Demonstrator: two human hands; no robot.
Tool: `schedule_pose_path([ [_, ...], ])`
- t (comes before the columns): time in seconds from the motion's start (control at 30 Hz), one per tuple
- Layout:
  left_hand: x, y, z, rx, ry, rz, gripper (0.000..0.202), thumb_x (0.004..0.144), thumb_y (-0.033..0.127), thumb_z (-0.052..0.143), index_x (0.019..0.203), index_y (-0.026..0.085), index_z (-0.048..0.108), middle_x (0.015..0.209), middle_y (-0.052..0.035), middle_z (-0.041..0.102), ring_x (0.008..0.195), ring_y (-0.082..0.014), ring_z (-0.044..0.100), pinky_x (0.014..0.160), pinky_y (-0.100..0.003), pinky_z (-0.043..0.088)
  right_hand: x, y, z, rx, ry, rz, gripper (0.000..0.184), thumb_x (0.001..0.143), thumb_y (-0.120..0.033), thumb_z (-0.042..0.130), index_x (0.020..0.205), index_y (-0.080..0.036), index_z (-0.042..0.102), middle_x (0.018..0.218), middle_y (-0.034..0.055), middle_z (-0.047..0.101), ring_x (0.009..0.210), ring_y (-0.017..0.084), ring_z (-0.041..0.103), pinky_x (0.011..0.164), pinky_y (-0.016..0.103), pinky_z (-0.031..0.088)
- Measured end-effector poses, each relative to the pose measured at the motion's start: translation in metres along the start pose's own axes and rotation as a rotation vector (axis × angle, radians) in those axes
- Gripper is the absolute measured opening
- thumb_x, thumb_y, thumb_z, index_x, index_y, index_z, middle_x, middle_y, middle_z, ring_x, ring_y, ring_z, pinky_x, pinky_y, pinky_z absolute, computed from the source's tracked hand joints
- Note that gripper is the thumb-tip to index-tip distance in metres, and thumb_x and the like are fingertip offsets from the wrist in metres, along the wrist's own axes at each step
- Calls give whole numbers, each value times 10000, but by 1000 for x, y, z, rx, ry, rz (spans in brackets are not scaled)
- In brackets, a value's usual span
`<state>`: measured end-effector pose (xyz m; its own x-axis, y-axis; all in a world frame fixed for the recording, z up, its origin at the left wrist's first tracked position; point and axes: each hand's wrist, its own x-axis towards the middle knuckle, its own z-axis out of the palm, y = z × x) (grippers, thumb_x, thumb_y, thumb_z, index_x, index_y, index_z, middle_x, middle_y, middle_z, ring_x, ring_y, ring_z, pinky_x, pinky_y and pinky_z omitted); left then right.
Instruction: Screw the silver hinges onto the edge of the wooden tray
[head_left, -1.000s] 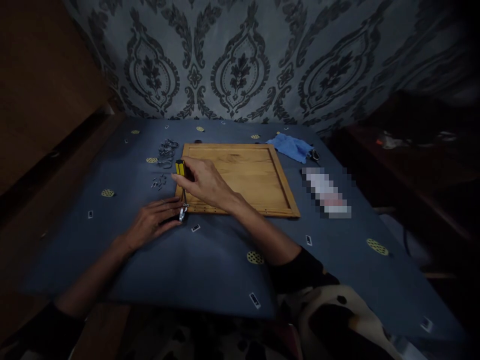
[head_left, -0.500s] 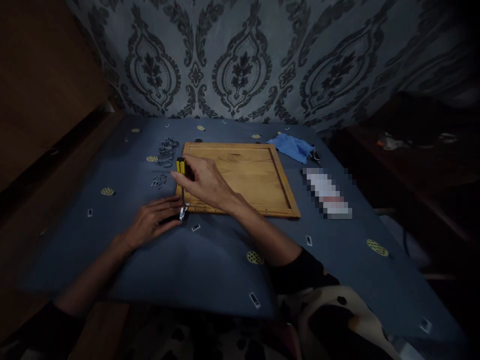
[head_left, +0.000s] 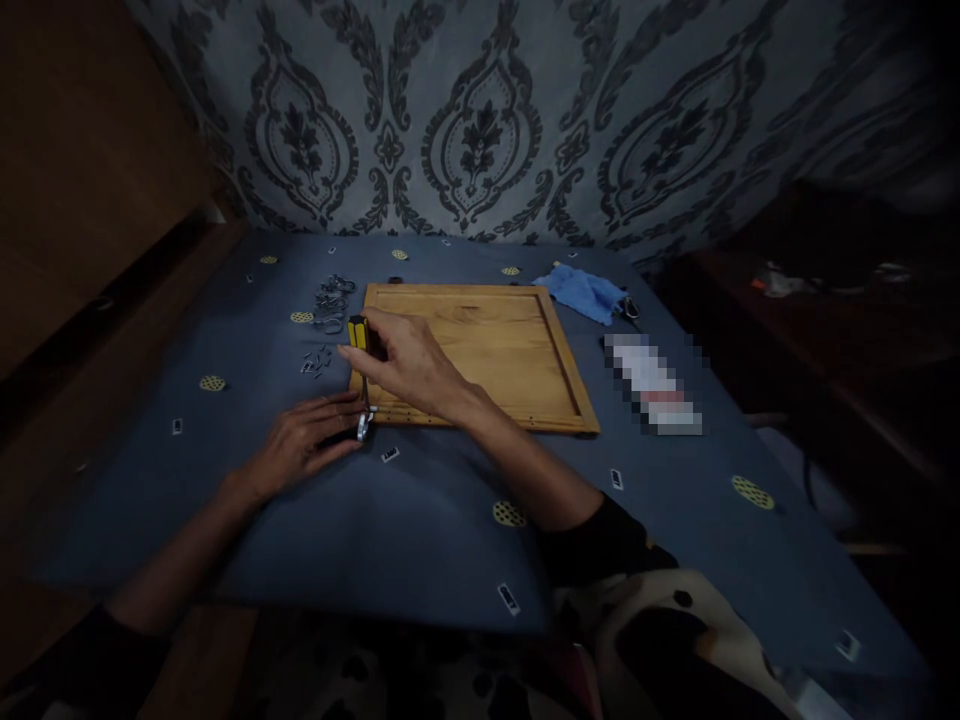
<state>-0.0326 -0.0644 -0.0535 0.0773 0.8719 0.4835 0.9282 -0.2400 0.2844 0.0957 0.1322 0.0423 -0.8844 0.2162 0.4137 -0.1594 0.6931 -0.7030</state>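
A wooden framed board (head_left: 495, 350) lies flat on the blue tablecloth. My right hand (head_left: 412, 362) is closed around the yellow-and-black handle of a screwdriver (head_left: 358, 334), held upright over the board's near left corner. Its shaft points down at a shiny metal hook (head_left: 363, 428) that sits at that corner and sticks out past the near edge. From the left, my left hand (head_left: 309, 432) pinches the hook between fingers and thumb. The screwdriver tip and any screw under it are too small to make out.
Several loose screws (head_left: 316, 360) lie left of the board, with a pile of metal hooks (head_left: 332, 300) behind them. A blue cloth (head_left: 583, 292) lies at the back right, and a blurred-out flat item (head_left: 652, 385) is nearer. A patterned wall (head_left: 480, 130) rises behind the table.
The view has shifted very slightly. Both hands, the screwdriver and the hook keep the same places at the board's corner.
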Motion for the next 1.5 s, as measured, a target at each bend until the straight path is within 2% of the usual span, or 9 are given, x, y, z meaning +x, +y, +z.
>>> schedule_pose_path([
  [0.23, 3, 2, 0, 37, 20, 24, 304, 1088, 391, 596, 1302, 224, 732, 1283, -96, 797, 1286, -280, 727, 1025, -458, 660, 1, -2, 0, 33, -29, 16, 387, 980, -295, 707, 759, -234, 395, 718, -62, 491, 705, 124, 491, 674, 276, 331],
  [0.37, 4, 2, 0, 36, 35, 39, 302, 1093, 388, 586, 1299, 219, 730, 1276, -96, 800, 1279, -281, 731, 1016, -466, 665, -1, -4, -3, 101, -48, 31, 261, 972, -264, 704, 844, -227, 480, 719, -66, 508, 730, 139, 530, 676, 268, 361],
  [0.5, 4, 2, 0, 27, 42, 35, 310, 1085, 381, 603, 1329, 227, 719, 1281, -94, 798, 1274, -278, 734, 1029, -468, 658, -2, -3, -10, 212, -154, 39, 219, 981, -283, 692, 839, -207, 544, 713, -49, 551, 718, 140, 562, 666, 263, 412],
  [0.67, 4, 3, 0, 30, 54, 41, 302, 1074, 376, 626, 1305, 212, 732, 1272, -105, 800, 1270, -279, 736, 1037, -443, 652, 1, 4, -13, 379, -266, 74, 148, 932, -163, 666, 831, -181, 560, 742, -39, 600, 651, 117, 620, 644, 251, 485],
  [0.9, 5, 3, -1, 36, 54, 55, 311, 1073, 369, 630, 1324, 210, 720, 1251, -99, 808, 1260, -277, 742, 1022, -449, 662, 1, 0, -5, 291, -126, 121, 310, 886, -218, 748, 790, -216, 453, 713, -59, 500, 688, 128, 603, 593, 226, 453],
  [1.1, 4, 2, -1, 9, 53, 37, 339, 1063, 359, 648, 1375, 242, 708, 1269, -82, 804, 1265, -272, 739, 1040, -452, 652, 0, 3, -7, 438, -218, 112, 174, 927, -188, 690, 1065, -197, 584, 759, -71, 573, 630, 101, 637, 621, 232, 530],
  [1.2, 4, 3, -1, 8, 59, 35, 333, 1060, 363, 655, 1366, 245, 711, 1260, -79, 808, 1246, -272, 749, 1034, -455, 655, 2, 6, -9, 468, -281, 74, 48, 952, -149, 627, 979, -177, 599, 768, -50, 606, 637, 102, 650, 633, 237, 531],
  [1.33, 4, 3, -1, 16, 51, 37, 317, 1071, 374, 634, 1340, 226, 714, 1256, -87, 807, 1269, -277, 737, 1034, -467, 657, 2, 7, -6, 325, -185, 13, 237, 961, -253, 706, 810, -191, 534, 729, -48, 553, 711, 121, 596, 648, 237, 462],
  [1.5, 3, 0, -1, 12, 42, 40, 296, 1064, 337, 643, 1327, 224, 722, 1259, -93, 805, 1277, -285, 731, 1042, -476, 653, 1, 3, 5, 102, -3, -34, 383, 962, -284, 750, 760, -213, 432, 739, -62, 499, 721, 109, 483, 673, 252, 343],
])
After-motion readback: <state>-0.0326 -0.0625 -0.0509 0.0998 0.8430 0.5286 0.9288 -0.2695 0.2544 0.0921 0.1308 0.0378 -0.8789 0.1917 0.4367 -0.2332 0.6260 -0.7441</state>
